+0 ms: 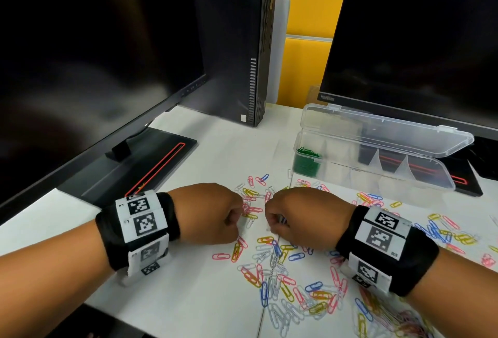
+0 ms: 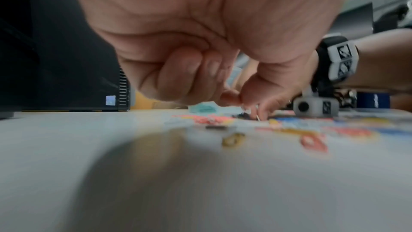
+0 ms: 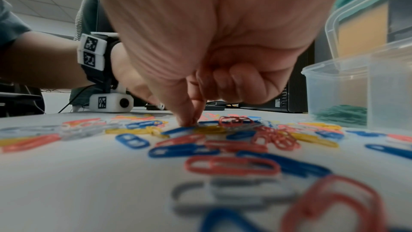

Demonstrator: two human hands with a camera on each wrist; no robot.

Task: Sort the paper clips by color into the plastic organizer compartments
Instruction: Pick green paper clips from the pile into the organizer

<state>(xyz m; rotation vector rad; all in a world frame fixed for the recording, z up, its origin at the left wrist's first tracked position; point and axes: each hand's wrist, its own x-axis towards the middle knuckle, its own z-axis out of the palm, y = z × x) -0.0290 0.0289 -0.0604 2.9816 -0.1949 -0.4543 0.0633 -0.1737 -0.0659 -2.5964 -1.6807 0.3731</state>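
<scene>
Red, blue, yellow and white paper clips (image 1: 272, 259) lie scattered over the white desk. At the back right stands the clear plastic organizer (image 1: 377, 176), lid open, with green clips (image 1: 307, 162) in its leftmost compartment. My left hand (image 1: 238, 219) hovers low over the pile with fingers curled; its thumb and forefinger (image 2: 239, 99) pinch what looks like a small white clip. Close beside it, my right hand (image 1: 272, 223) is also curled. Its thumb and forefinger (image 3: 192, 121) pinch down on a clip in the pile; that clip's colour is hidden.
A dark monitor (image 1: 94, 55) and its flat base (image 1: 140, 170) fill the left. A black computer tower (image 1: 237, 41) stands behind the pile, and a second monitor (image 1: 417, 28) rises behind the organizer. More clips (image 1: 444, 232) spread to the right.
</scene>
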